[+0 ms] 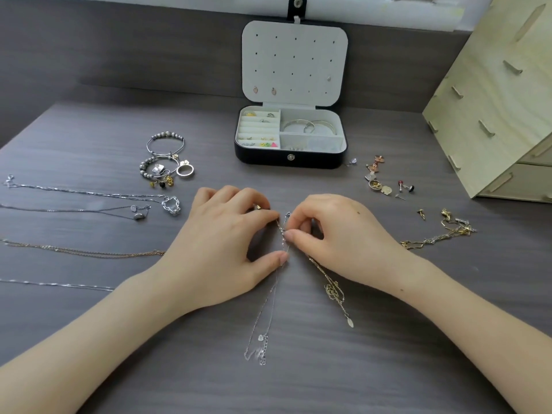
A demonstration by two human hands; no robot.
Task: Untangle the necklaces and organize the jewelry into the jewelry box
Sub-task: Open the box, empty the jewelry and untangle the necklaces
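Observation:
My left hand and my right hand meet at the table's middle, both pinching a thin silver necklace that trails toward me and ends in a small pendant. A gold chain runs out from under my right hand, tangled beside the silver one. The open black jewelry box stands behind, with rings, bangles and small earrings in its white compartments and a few studs on its lid.
Several straightened necklaces lie at the left. Beaded bracelets and a ring sit left of the box. Loose earrings and a tangled gold chain lie at the right. A wooden drawer unit stands far right.

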